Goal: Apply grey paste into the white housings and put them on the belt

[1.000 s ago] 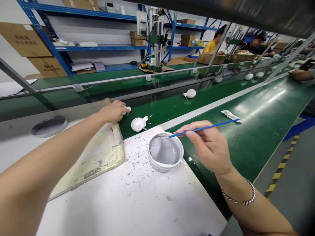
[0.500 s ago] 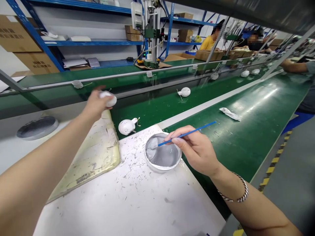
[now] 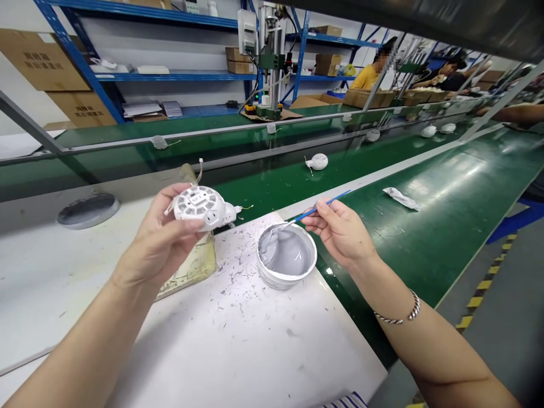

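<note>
Above the far left part of the white table (image 3: 238, 351), the left hand (image 3: 157, 238) grasps a white round part (image 3: 198, 207) between thumb and fingers. This part is tilted, its face showing many slots set around a raised middle, and a thin cable with a small plug (image 3: 201, 161) stands up behind it. The right hand (image 3: 340, 229) pinches a blue brush (image 3: 323, 205), whose bristle end is over the tub (image 3: 280, 281) of grey paste (image 3: 293, 258); whether it touches the paste, I cannot tell.

The tub stands near the far right edge of the table, beside the green surface (image 3: 425, 243). Toward the person, the table offers wide bare room, with some grey flakes around the tub.

Just behind the held part lies a second white part (image 3: 230, 213), partly hidden by it. Below the left hand is a yellowish pad (image 3: 206, 263); farther left lies a grey-coated round lid (image 3: 88, 211). A crumpled packet (image 3: 400, 199) lies beyond the right hand.
</note>
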